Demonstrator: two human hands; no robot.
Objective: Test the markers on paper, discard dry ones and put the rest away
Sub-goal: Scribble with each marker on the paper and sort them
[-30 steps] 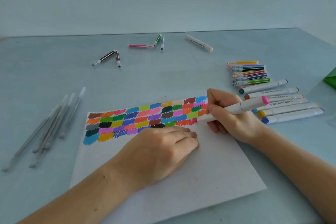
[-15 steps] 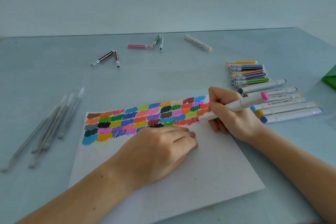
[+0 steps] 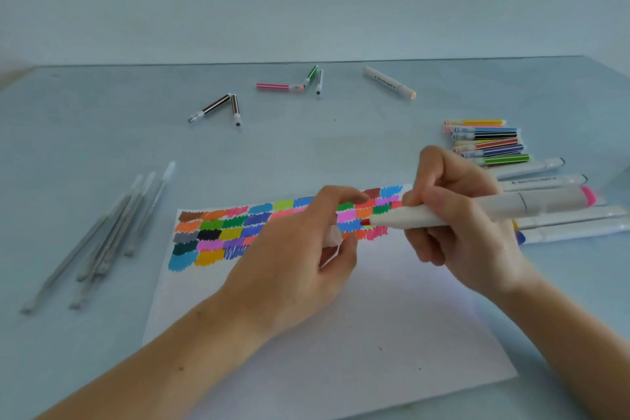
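Smooth white plastic marker, faintly satin, pink end cap glossy. Matt white paper, inked colour patches flat and dull. Pale blue table, smooth with a soft sheen. Striped thin pens, glossy plastic. Grey translucent plastic sticks at left, matt.

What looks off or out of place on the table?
Nothing spilled or damaged. Six markers lie scattered at odd angles along the far edge, apart from the tidy row of markers on the right. The right hand holds an uncapped pink marker; the left hand holds what looks like its cap.
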